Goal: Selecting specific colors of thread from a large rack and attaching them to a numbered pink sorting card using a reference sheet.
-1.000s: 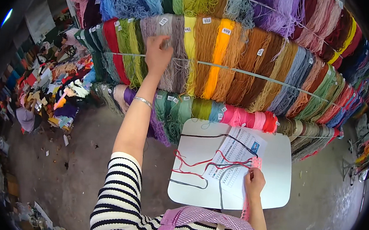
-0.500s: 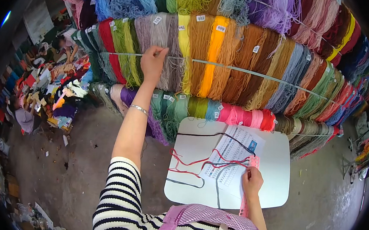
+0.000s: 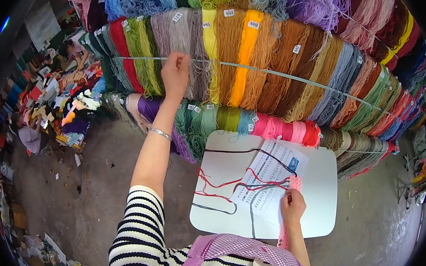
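My left hand (image 3: 176, 76) is raised, fingers curled together in front of hanging grey thread (image 3: 182, 34). Any strand between those fingers is too fine to make out. Lower right, my right hand (image 3: 293, 208) is closed on a pink strip with holes (image 3: 295, 182), covering its middle. From the strip's upper end, red threads (image 3: 214, 185), grey thread (image 3: 252, 210) and a black thread (image 3: 231, 151) trail leftward across a white tabletop (image 3: 319, 209). Under them lies a printed sheet (image 3: 265, 198) with a small blue picture and rows of colour swatches.
Thread skeins in many colours hang in rows ahead, yellow (image 3: 209, 39) and orange (image 3: 245, 61) among them. A pale strap (image 3: 286, 76) crosses the middle row. At far left, people work beside a heap of coloured yarn (image 3: 79, 104). Scraps litter the grey floor (image 3: 105, 185).
My left hand has stayed by the grey thread, its fingers curling in more tightly. The view has shifted slightly. My right hand keeps its hold on the pink strip.
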`<state>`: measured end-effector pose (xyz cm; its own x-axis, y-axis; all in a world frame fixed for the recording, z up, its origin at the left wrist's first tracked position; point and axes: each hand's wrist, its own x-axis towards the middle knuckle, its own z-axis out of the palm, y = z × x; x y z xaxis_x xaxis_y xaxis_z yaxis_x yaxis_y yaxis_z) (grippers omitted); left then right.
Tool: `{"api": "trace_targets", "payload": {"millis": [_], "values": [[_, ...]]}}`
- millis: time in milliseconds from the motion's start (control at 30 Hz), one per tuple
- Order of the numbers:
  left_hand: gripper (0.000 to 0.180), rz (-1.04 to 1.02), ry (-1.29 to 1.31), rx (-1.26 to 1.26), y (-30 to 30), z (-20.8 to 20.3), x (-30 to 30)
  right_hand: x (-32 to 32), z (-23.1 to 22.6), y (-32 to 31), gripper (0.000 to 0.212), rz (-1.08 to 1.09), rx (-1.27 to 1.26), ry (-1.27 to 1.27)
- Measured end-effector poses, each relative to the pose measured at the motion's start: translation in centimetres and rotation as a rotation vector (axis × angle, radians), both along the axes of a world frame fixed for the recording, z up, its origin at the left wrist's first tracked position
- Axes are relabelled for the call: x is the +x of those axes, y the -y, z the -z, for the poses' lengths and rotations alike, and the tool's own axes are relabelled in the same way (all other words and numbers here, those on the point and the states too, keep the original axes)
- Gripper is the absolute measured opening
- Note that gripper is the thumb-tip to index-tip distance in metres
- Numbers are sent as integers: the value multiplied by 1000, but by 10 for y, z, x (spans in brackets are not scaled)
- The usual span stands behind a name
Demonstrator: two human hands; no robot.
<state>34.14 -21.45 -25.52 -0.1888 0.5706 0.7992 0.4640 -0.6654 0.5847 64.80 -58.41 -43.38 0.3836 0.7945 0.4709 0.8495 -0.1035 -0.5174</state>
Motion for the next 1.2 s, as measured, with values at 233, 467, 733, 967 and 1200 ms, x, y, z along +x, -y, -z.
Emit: {"api": "trace_targets", "payload": {"millis": [233, 467, 733, 967, 1200], "values": [[12, 353, 339, -115, -5, 14, -6, 0, 5, 0, 10, -3, 7, -5], [12, 694, 545, -462, 13, 1, -33, 2, 1, 2, 10, -10, -11, -1], [12, 756, 507, -446, 45, 10, -50, 4, -32, -12, 7, -76, -112, -253], [6, 605, 36, -473, 129, 31, -17, -40, -117, -92, 24, -454, -143, -680], [7, 867, -241, -203, 155, 65, 41, -102, -190, -155, 32, -910, -49, -1334]]}}
